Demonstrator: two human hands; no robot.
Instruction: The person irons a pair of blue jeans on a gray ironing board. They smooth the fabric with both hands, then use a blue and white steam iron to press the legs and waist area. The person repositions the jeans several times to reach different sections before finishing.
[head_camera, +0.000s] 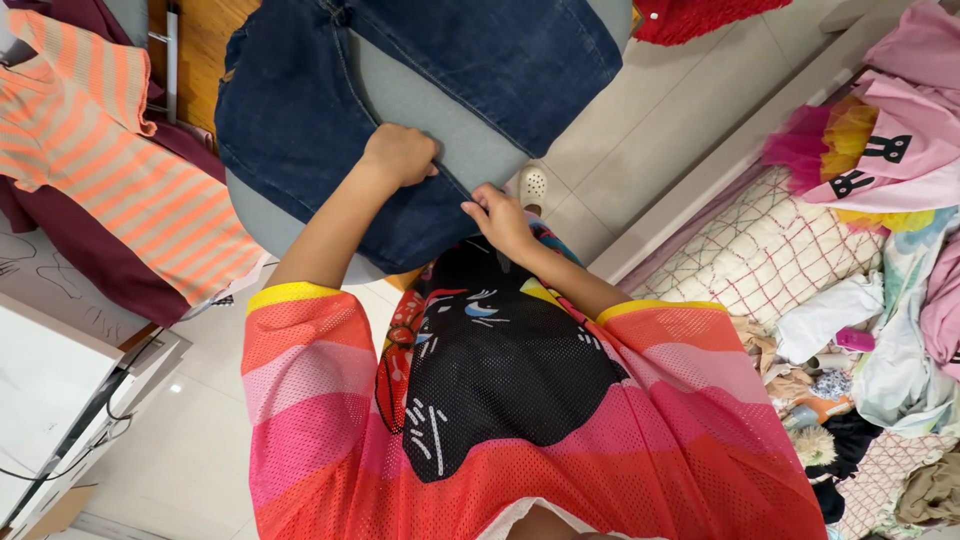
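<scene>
On the far left, an orange-striped shirt (110, 150) lies over a dark maroon cloth (95, 255), with a white box (45, 385) nearer. To its right, a pair of dark blue denim jeans (300, 110) is spread over a round grey bench (420, 110). The left hand (400, 155) is clenched on the jeans' inner leg edge, pinning a fold of denim. Just right and nearer, the right hand (500, 220) pinches the same edge between fingers and thumb. A white shoe (533, 185) shows on the tiled floor (640, 110) beside it. Far right, a quilted cushion (770, 250) and a heap of clothes (890, 330) lie together.
</scene>
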